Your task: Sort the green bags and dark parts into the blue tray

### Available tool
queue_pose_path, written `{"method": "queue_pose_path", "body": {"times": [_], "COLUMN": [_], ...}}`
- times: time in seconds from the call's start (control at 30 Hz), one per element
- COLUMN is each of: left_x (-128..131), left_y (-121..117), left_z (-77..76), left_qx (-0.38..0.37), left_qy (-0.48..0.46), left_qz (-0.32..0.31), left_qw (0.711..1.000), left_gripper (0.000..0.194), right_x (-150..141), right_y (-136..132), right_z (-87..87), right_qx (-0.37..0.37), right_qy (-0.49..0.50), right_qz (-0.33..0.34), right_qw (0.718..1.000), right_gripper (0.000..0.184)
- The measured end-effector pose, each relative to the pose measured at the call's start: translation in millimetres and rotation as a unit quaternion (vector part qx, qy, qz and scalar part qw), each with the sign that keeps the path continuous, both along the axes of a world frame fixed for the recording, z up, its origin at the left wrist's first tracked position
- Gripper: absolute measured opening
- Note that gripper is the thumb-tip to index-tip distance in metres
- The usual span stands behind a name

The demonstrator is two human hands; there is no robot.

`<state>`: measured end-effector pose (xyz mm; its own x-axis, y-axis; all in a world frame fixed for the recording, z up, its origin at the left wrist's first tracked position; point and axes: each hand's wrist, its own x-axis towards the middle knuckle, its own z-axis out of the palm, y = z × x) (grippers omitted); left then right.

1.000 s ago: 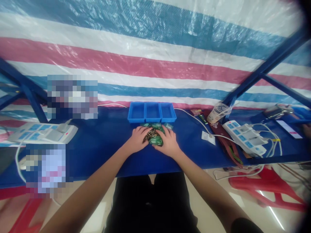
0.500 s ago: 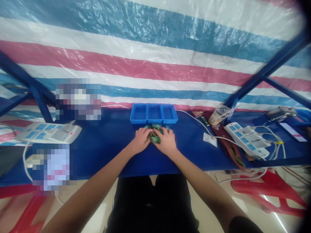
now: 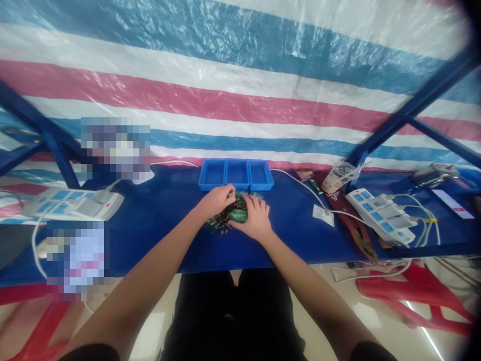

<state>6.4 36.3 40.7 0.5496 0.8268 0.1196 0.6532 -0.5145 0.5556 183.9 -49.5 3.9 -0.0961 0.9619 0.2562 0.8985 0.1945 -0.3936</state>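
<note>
Green circuit boards [image 3: 233, 215] lie heaped just before the blue three-compartment tray [image 3: 236, 174]; my left hand [image 3: 216, 200] pinches something small there, my right hand [image 3: 255, 218] presses open on the heap.

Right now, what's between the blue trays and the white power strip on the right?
In the head view, between the blue trays and the right power strip lie a white cable, a small white packet and a tipped plastic cup.
</note>
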Motion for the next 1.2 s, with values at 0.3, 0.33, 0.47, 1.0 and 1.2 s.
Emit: {"method": "queue_pose_path", "body": {"times": [0.3, 0.33, 0.47, 1.0, 1.2], "left_x": [41, 44, 49, 4, -22], "left_y": [-7, -7, -10, -42, -74], "left_z": [8.9, 6.1, -0.1, -9.9, -18.7], "left_qx": [0.024, 0.028, 0.063, 0.108, 0.131], "left_qy": [-0.024, -0.022, -0.012, -0.041, 0.051], "left_qz": [-0.032, -0.029, -0.003, -0.029, 0.038], "left_qw": [0.999, 0.999, 0.998, 0.993, 0.989], "left_gripper": [0.024, 0.025, 0.027, 0.026, 0.031], "right_x": [11, 13, 17, 16, 18], "right_y": [0, 1, 4, -1, 0], "right_z": [-4.4, -6.4, -11.1, -7.7, -10.5], "right_qx": [0.032, 0.033, 0.032, 0.027, 0.035], "right_qy": [0.146, 0.161, 0.174, 0.084, 0.067], "right_qz": [-0.019, -0.019, -0.017, -0.005, -0.027], "right_qw": [0.989, 0.986, 0.984, 0.996, 0.997], "right_gripper": [0.084, 0.080, 0.069, 0.060, 0.046]}}
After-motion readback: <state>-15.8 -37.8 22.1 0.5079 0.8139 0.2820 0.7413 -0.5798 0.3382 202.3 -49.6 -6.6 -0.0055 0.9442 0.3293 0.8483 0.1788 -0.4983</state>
